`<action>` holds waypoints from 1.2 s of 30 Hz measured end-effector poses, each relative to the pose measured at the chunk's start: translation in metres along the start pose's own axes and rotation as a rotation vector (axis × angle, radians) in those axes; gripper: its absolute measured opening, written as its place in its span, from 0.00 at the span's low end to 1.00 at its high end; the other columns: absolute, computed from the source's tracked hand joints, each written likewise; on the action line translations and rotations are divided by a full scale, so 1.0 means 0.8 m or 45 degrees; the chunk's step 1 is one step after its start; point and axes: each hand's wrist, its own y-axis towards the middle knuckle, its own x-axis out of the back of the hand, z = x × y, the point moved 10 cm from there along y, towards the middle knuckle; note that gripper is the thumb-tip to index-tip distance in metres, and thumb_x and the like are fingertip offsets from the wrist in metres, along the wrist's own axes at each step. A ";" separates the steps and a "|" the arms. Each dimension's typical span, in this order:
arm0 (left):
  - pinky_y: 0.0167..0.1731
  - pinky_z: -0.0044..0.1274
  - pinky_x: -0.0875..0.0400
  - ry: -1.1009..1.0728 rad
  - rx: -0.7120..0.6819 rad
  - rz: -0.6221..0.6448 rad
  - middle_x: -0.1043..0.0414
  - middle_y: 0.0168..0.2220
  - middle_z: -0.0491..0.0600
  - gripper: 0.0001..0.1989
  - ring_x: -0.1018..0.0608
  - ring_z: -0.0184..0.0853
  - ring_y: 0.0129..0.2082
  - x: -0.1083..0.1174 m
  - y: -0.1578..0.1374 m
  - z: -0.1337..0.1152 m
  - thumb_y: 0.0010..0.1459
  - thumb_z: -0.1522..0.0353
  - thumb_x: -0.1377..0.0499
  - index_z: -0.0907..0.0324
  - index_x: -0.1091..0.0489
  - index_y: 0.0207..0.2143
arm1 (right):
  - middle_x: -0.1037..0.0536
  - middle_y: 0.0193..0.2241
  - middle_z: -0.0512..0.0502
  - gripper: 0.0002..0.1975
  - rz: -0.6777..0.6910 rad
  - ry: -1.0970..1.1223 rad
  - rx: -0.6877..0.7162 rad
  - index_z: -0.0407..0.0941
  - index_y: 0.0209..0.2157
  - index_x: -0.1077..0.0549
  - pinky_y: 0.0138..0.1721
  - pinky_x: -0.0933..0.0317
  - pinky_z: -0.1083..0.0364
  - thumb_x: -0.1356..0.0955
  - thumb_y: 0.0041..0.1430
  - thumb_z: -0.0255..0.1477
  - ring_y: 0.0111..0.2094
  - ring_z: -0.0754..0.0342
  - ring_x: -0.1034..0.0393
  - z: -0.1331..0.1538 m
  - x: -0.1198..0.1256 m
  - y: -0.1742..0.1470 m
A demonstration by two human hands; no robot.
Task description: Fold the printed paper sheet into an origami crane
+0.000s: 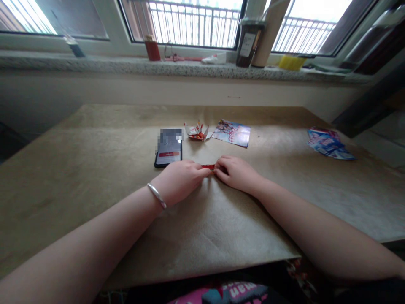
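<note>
Between my two hands, low over the table (202, 236), is a small strip of folded red paper (208, 166). My left hand (182, 179), with a silver bangle at its wrist, pinches the strip's left end. Thumb and fingertips of my right hand (237, 173) close on its right end. Much of the paper is hidden behind the fingers. Just beyond my left hand lies a phone (168, 147) with its screen lit. A red-and-white folded paper piece (198, 133) with pointed flaps sits past the hands.
A printed picture sheet (233, 133) lies flat behind my right hand. Several blue and pink printed cards (330, 143) are fanned at the table's right. Along the granite windowsill (120, 63) stand a red container (152, 48), a dark jar (248, 44) and a yellow item (291, 62).
</note>
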 end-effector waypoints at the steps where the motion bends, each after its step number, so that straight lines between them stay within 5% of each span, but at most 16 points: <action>1: 0.33 0.24 0.30 0.010 -0.012 0.008 0.25 0.36 0.48 0.14 0.23 0.33 0.34 -0.001 0.000 -0.001 0.60 0.73 0.48 0.57 0.33 0.48 | 0.26 0.29 0.45 0.09 0.001 -0.020 -0.006 0.43 0.30 0.29 0.33 0.45 0.57 0.38 0.58 0.30 0.32 0.54 0.34 0.000 0.000 0.000; 10: 0.34 0.25 0.31 0.081 -0.065 0.010 0.27 0.38 0.49 0.19 0.24 0.34 0.35 -0.009 -0.001 0.000 0.61 0.74 0.50 0.53 0.37 0.54 | 0.24 0.31 0.44 0.10 0.007 -0.021 -0.048 0.42 0.32 0.28 0.35 0.44 0.56 0.38 0.60 0.31 0.34 0.53 0.33 -0.007 -0.003 0.001; 36: 0.35 0.27 0.30 0.215 -0.110 0.018 0.29 0.38 0.53 0.14 0.26 0.36 0.35 -0.008 0.001 -0.015 0.60 0.75 0.49 0.62 0.33 0.49 | 0.25 0.28 0.46 0.08 0.008 0.013 -0.202 0.44 0.26 0.32 0.30 0.45 0.57 0.37 0.56 0.32 0.30 0.54 0.33 -0.013 0.000 0.000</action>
